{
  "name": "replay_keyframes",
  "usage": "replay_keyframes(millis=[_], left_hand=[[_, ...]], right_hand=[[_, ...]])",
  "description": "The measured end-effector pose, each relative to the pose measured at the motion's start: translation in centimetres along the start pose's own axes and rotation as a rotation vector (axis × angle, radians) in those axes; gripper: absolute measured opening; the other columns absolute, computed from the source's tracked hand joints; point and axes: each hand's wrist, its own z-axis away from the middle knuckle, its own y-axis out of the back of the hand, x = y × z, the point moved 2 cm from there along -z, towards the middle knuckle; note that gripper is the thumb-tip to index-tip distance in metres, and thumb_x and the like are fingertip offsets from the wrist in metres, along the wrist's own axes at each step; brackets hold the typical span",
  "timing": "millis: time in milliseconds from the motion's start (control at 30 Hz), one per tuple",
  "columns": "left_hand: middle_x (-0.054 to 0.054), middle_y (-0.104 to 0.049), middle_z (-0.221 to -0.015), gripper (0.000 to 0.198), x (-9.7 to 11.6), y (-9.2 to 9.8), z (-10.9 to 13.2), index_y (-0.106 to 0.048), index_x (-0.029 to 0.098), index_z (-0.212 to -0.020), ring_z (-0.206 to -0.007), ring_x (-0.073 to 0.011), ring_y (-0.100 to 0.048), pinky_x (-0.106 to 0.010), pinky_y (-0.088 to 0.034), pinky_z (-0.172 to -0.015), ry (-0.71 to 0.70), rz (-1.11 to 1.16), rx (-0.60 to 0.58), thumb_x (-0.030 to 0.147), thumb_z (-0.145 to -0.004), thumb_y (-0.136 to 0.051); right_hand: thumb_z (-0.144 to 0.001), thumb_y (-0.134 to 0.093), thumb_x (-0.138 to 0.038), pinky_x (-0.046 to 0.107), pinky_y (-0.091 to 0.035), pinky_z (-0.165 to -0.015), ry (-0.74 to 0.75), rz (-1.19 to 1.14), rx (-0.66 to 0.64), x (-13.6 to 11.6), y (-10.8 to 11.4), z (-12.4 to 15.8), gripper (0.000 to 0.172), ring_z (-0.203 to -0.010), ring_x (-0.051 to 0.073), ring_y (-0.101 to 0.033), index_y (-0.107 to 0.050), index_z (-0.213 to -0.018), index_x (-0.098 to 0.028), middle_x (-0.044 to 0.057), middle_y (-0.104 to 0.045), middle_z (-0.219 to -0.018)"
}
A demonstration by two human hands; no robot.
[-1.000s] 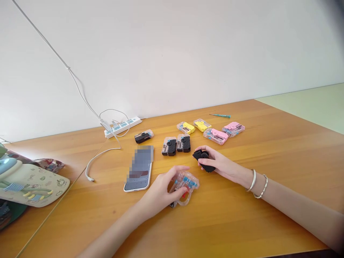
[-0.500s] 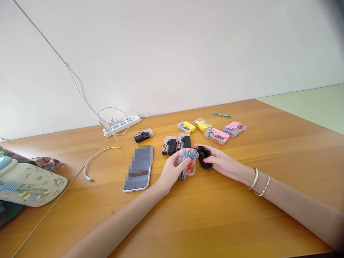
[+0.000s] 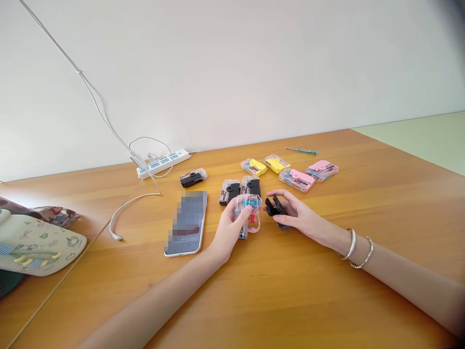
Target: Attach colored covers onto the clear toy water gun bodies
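Note:
My left hand [image 3: 227, 230] is closed on a small clear plastic toy gun [image 3: 253, 201] with blue parts inside and a red trigger. In my right hand [image 3: 300, 212] is a black plastic cover [image 3: 279, 215], held between thumb and fingers with its two sides apart. A gap separates the cover from the toy gun. Just behind my left hand lie two folded clear-and-black toy guns, a left one [image 3: 229, 192] and a right one [image 3: 251, 185]. Another black one [image 3: 193, 178] rests farther left.
Two yellow folded toy guns [image 3: 278, 164] and two pink ones [image 3: 297, 180] lie at the back right, near a teal screwdriver [image 3: 303, 151]. A phone [image 3: 187, 225] is left of my left hand. Beyond it are a power strip [image 3: 163, 164], a white cable [image 3: 115, 236] and a patterned bottle [image 3: 43, 247].
My hands have moved apart, the toy gun going left and the black cover staying right. The cover has turned, so its two sides now show apart. The view has shifted slightly.

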Motion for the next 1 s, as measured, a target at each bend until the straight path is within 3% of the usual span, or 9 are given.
replay_keyframes(millis=[133,300,500,600,767,1000], left_hand=[[-0.004,-0.064,-0.093,0.035,0.0,-0.2,0.1,-0.054,0.020,-0.105,-0.070,-0.0133,-0.059,-0.025,-0.052,-0.059,0.023,0.025,-0.010,0.042,-0.078,-0.061],[-0.003,-0.063,-0.090,0.032,0.1,-0.4,0.3,-0.054,0.019,-0.102,-0.070,-0.0135,-0.058,-0.025,-0.051,-0.061,-0.001,0.009,-0.007,0.040,-0.079,-0.060],[-0.003,-0.062,-0.093,0.028,-0.3,0.1,0.1,-0.054,0.019,-0.103,-0.080,-0.0147,-0.057,-0.025,-0.048,-0.070,-0.041,-0.054,0.055,0.038,-0.082,-0.055],[-0.004,-0.062,-0.096,0.029,-0.4,0.1,0.1,-0.053,0.019,-0.104,-0.084,-0.0159,-0.057,-0.026,-0.048,-0.073,-0.037,-0.064,0.060,0.038,-0.083,-0.054],[-0.004,-0.062,-0.099,0.028,-0.1,-0.1,0.2,-0.053,0.019,-0.103,-0.081,-0.0153,-0.058,-0.025,-0.047,-0.070,-0.040,-0.049,0.034,0.037,-0.082,-0.055],[-0.002,-0.062,-0.089,0.029,0.0,-0.3,0.4,-0.050,0.020,-0.099,-0.072,-0.0146,-0.059,-0.027,-0.050,-0.067,-0.042,0.004,0.024,0.038,-0.079,-0.059]], right_hand=[[-0.077,-0.059,-0.027,0.032,-0.049,-0.074,0.005,0.083,0.034,-0.3,-0.1,0.1,0.039,-0.088,0.017,-0.057,-0.043,-0.112,-0.028,0.002,-0.056,-0.100],[-0.076,-0.057,-0.022,0.033,-0.050,-0.073,0.065,0.213,0.070,-0.2,-0.2,0.1,0.038,-0.071,0.013,-0.057,-0.043,-0.111,-0.027,0.001,-0.053,-0.100],[-0.075,-0.058,-0.021,0.034,-0.043,-0.084,0.160,0.439,0.104,-0.5,-0.5,0.4,0.041,-0.098,0.021,-0.054,-0.044,-0.113,-0.026,0.003,-0.053,-0.110],[-0.078,-0.057,-0.029,0.033,-0.044,-0.081,0.124,0.376,0.057,-0.6,-0.8,0.6,0.041,-0.094,0.020,-0.055,-0.043,-0.117,-0.026,0.003,-0.055,-0.108],[-0.088,-0.043,-0.034,0.030,-0.044,-0.066,0.033,0.234,0.028,-0.4,-0.9,0.7,0.031,-0.072,0.016,-0.054,-0.042,-0.118,-0.027,0.000,-0.054,-0.084],[-0.088,-0.046,-0.036,0.032,-0.047,-0.071,0.091,0.223,-0.010,-0.3,-1.3,0.9,0.035,-0.086,0.018,-0.058,-0.036,-0.120,-0.029,0.004,-0.052,-0.105]])
